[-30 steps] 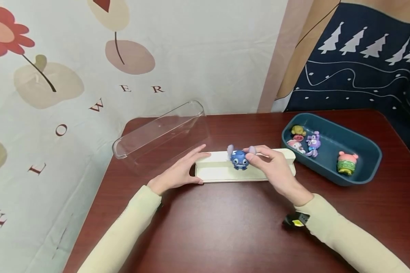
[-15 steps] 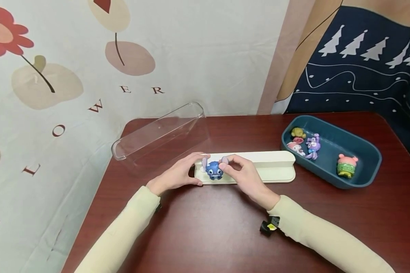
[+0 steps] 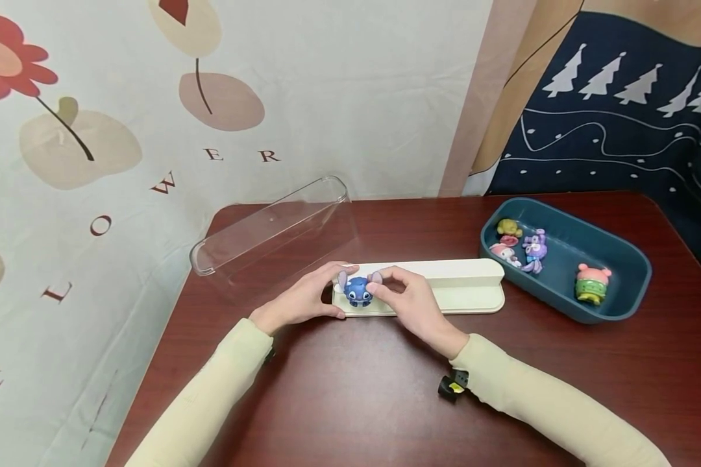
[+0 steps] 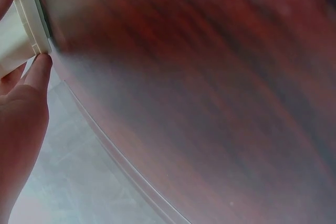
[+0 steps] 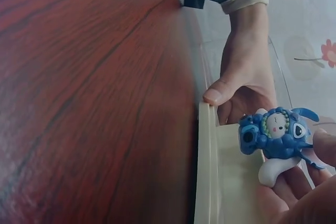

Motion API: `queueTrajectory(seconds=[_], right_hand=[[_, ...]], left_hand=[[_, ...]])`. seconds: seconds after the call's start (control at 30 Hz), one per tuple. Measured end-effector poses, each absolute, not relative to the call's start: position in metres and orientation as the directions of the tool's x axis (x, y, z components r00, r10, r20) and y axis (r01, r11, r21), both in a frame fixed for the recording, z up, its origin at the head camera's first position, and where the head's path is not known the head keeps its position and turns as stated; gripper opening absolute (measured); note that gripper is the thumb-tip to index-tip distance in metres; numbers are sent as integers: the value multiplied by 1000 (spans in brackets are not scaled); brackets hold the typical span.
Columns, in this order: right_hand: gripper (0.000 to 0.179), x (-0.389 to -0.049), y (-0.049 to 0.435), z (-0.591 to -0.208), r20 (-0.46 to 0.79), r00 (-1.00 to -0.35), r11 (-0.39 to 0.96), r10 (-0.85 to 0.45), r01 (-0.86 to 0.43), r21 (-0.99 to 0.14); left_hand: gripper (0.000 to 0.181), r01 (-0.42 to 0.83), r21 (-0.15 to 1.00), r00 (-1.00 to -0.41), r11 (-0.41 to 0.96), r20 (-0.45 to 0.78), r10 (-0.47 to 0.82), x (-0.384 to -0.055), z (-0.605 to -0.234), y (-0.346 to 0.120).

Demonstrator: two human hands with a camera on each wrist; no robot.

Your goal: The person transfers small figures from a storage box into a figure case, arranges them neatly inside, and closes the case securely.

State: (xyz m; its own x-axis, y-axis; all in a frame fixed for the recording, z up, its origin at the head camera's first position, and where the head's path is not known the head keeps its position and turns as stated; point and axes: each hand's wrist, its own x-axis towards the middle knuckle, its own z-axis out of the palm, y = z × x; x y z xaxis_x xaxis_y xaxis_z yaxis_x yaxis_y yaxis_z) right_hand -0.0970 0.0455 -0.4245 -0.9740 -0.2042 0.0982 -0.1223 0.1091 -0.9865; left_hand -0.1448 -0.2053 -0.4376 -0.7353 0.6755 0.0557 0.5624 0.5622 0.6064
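My right hand (image 3: pixel 417 308) pinches a small blue big-eared figurine (image 3: pixel 359 292) by one of its pale ears. The figurine is upright over the left end of a long cream display base (image 3: pixel 470 297), facing the front. In the right wrist view, a white round shape with a small face shows on the figurine (image 5: pixel 283 142), ringed by green beads. My left hand (image 3: pixel 298 301) grips the base's left end, thumb at the front corner and fingers at the back. The left wrist view catches only the thumb side of that hand (image 4: pixel 23 124) and the end of the base (image 4: pixel 13 40).
A clear plastic cover (image 3: pixel 269 227) lies at the back left, by the wall cloth. To the right stands a dark teal bin (image 3: pixel 631 285) holding several figurines, among them a purple one (image 3: pixel 535 250) and a pink-and-green one (image 3: pixel 592 283). The bin's near-left side is close to the base.
My right hand has carried the blue figurine leftward from above the middle of the base to its left end, with only a slight shift lately. The left hand stays at the base's end.
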Motion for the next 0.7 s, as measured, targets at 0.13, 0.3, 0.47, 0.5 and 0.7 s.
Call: queueTrajectory(seconds=[0.13, 0.3, 0.47, 0.5, 0.7], right_hand=[[14, -95, 46, -426, 139, -963, 150, -231, -177, -973], [14, -95, 48, -428, 171, -956, 199, -240, -220, -955], [12, -94, 49, -429, 188, -949, 239, -254, -249, -939], [12, -93, 49, -429, 187, -948, 248, -256, -251, -936], [13, -94, 53, -429, 184, -951, 335, -247, -263, -905]], left_hand=[[91, 568, 606, -731, 556, 62, 679, -145, -438, -206], [91, 580, 597, -726, 555, 69, 684, -144, -436, -203], [91, 586, 594, -721, 551, 73, 689, -142, -436, -200], [91, 586, 593, -722, 553, 72, 688, -142, -437, -200], [90, 588, 586, -722, 557, 70, 689, -140, -435, -198]])
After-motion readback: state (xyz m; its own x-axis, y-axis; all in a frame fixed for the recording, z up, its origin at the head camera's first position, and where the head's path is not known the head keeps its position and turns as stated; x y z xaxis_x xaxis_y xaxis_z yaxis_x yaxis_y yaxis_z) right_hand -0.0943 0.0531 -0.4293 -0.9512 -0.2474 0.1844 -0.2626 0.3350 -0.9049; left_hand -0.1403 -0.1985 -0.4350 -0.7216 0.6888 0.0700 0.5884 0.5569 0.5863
